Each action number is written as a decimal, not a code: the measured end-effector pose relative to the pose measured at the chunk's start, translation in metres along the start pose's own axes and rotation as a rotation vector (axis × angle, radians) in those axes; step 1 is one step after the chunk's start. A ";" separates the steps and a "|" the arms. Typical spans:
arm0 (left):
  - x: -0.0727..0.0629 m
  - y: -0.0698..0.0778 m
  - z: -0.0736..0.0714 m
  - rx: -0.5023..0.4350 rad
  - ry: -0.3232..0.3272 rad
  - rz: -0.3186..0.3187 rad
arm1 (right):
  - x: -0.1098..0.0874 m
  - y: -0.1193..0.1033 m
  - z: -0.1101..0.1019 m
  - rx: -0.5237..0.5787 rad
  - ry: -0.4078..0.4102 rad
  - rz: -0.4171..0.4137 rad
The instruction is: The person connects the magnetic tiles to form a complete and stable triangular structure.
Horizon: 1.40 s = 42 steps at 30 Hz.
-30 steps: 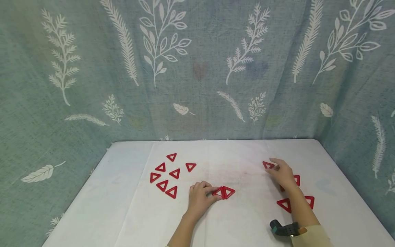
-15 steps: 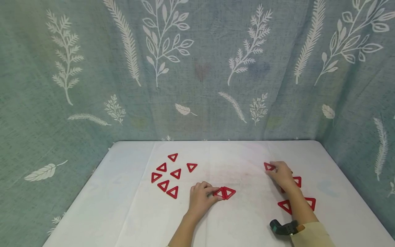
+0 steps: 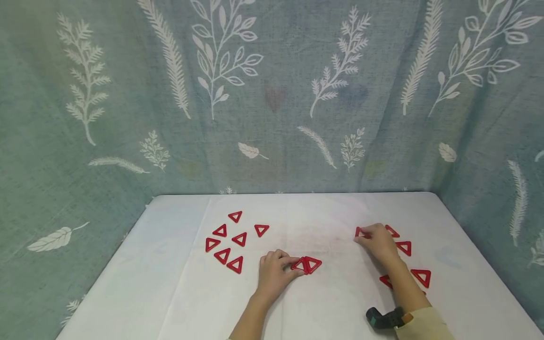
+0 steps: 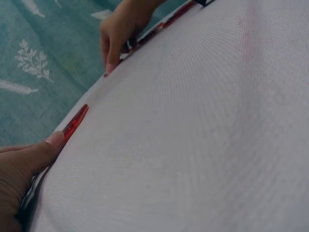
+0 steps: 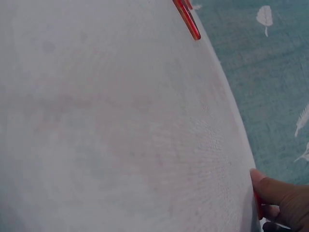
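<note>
In the lower middle of the head view, a red triangle (image 3: 304,266) lies at the fingertips of the left hand (image 3: 272,274), touching a second triangle (image 3: 315,268); slightly parted thumb and fingers pinch the first. Right of centre, a third triangle (image 3: 358,232) pokes out left of the right hand (image 3: 379,242), gripped between thumb and fingers.

A draped tabletop workspace — leaf-print cloth (image 3: 272,172) behind a white table (image 3: 335,307).

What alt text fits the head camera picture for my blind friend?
A person's left hand pinches one of two side-by-side red triangles on a white table, while their right hand holds another triangle. Loose red triangles lie left and right; behind hangs green leaf-patterned cloth.
</note>
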State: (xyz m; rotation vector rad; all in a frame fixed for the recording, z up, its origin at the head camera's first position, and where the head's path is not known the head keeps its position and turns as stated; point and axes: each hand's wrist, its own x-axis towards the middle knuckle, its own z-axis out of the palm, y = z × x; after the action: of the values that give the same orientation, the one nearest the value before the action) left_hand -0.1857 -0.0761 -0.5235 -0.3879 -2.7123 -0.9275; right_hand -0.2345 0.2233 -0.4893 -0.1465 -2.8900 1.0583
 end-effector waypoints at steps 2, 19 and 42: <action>-0.001 -0.001 -0.001 -0.003 0.002 -0.001 | -0.001 -0.002 0.002 -0.011 0.005 -0.008; -0.004 0.000 -0.001 0.007 -0.119 0.007 | -0.011 -0.012 0.016 0.040 -0.004 -0.048; -0.003 0.004 -0.003 0.037 -0.056 0.001 | -0.038 -0.022 0.031 0.101 0.011 -0.053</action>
State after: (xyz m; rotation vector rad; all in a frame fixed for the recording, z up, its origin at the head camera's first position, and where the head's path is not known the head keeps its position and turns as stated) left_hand -0.1809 -0.0750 -0.5202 -0.4143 -2.7755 -0.8770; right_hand -0.2016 0.1820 -0.4997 -0.0693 -2.8069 1.1864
